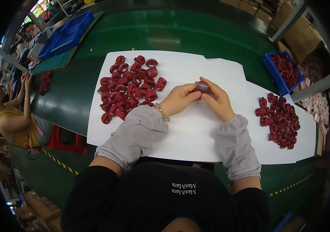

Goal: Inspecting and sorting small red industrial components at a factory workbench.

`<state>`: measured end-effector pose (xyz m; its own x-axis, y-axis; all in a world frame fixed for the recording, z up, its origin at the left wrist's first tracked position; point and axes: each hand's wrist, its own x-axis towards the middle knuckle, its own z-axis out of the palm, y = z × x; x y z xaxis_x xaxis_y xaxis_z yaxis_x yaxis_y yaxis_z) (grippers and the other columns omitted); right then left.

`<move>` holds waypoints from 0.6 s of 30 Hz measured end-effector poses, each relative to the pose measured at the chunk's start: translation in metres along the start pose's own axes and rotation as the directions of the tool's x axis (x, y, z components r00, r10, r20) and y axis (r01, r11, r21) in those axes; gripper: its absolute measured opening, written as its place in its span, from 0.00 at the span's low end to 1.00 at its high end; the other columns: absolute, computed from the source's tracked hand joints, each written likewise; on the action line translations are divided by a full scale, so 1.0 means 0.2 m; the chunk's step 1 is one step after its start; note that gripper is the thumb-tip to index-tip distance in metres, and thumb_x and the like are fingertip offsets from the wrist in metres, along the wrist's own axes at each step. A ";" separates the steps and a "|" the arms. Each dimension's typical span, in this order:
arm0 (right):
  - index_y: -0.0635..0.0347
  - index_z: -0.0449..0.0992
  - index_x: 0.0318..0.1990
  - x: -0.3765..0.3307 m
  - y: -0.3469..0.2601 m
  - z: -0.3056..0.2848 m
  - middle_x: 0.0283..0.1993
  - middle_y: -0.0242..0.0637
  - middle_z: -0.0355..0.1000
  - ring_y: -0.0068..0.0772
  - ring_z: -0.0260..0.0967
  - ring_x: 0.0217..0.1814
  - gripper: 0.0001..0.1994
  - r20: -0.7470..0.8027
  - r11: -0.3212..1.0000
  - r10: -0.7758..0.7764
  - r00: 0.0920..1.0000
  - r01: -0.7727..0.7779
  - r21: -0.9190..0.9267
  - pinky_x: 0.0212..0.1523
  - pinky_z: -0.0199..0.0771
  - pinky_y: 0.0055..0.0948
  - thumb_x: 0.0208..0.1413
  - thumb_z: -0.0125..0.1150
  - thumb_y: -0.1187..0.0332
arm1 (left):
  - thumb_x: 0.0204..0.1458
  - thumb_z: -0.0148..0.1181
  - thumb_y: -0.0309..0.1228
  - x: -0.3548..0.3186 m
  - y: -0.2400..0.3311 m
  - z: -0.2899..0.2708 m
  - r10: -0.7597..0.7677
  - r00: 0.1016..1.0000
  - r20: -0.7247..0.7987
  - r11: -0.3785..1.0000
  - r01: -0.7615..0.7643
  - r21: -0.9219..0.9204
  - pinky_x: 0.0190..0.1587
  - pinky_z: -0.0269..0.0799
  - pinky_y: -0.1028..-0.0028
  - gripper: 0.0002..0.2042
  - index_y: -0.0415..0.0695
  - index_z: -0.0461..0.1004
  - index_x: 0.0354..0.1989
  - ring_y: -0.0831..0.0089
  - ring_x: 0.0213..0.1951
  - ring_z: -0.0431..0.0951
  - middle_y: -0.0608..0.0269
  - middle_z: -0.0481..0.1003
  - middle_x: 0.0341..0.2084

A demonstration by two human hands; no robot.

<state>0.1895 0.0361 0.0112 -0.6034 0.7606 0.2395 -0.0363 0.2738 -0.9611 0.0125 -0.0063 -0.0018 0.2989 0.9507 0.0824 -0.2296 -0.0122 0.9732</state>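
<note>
Between both hands, above the white sheet (188,135), is a dark red ring-shaped piece (203,84) with a small grey display window facing up. My left hand (179,99) pinches it from the left with thumb and fingers. My right hand (220,101) grips its right side, thumb at the near edge and a finger over the far edge. Left of my hands lies a loose heap of similar red ring pieces (128,87), many tipped on their sides. A second, denser heap of red pieces (283,121) sits to the right of my right hand.
A blue bin (266,63) full of red pieces stands at the far right, by pale pieces (315,104). Blue trays (66,34) lie at the far left. The green table (196,29) extends beyond the sheet. A person (18,116) sits at left near a red stool (62,141).
</note>
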 end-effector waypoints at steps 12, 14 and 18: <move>0.64 0.59 0.61 -0.01 -0.01 0.00 0.54 0.39 0.65 0.28 0.63 0.55 0.25 0.019 0.998 0.054 0.998 -0.053 -0.031 0.56 0.61 0.27 0.53 0.49 0.78 | 0.59 0.45 0.28 -0.01 -0.01 0.00 0.021 1.000 -0.006 0.999 -0.021 0.030 0.47 0.69 0.75 0.16 0.35 0.63 0.54 0.77 0.42 0.71 0.62 0.71 0.42; 0.64 0.60 0.60 -0.01 -0.01 0.00 0.54 0.39 0.65 0.28 0.63 0.55 0.25 0.018 0.997 0.062 0.998 -0.061 -0.036 0.56 0.61 0.27 0.53 0.50 0.78 | 0.59 0.45 0.28 -0.01 -0.01 -0.01 0.041 0.999 -0.008 0.999 -0.041 0.005 0.47 0.69 0.75 0.16 0.35 0.63 0.54 0.77 0.41 0.71 0.62 0.71 0.42; 0.64 0.60 0.60 0.00 -0.01 0.00 0.53 0.39 0.65 0.28 0.63 0.54 0.25 0.015 0.997 0.053 0.998 -0.053 -0.053 0.56 0.61 0.28 0.53 0.50 0.78 | 0.59 0.46 0.28 0.00 -0.03 -0.01 0.028 1.000 -0.012 0.999 -0.028 0.026 0.47 0.69 0.75 0.16 0.35 0.63 0.54 0.77 0.41 0.71 0.62 0.71 0.42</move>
<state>0.1901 0.0355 0.0130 -0.6160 0.7655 0.1857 0.0379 0.2643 -0.9637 0.0117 -0.0059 -0.0072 0.2812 0.9536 0.1072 -0.2141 -0.0466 0.9757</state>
